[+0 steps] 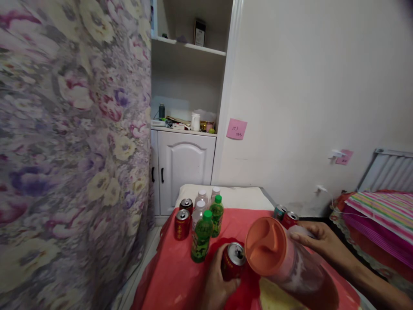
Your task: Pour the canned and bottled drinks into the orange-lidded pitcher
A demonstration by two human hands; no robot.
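My left hand [215,280] is wrapped around an opened red drink can [231,270] near the front of the table. My right hand [322,239] grips the handle of a see-through pitcher [305,275] with an orange lid [267,245]. Brownish-red liquid shows inside the pitcher. It lies tilted to the left, its lid close beside the can's top. I cannot tell whether anything flows between them. Under the pitcher lies a yellow cloth-like thing [274,295], partly hidden.
A red cover [167,275] spreads over the table. Left of the can stand green bottles [200,241], clear bottles [199,210] and two dark red cans [182,226]. Behind the pitcher are a teal can [280,211] and a red can [290,219]. A floral curtain [77,150] hangs left.
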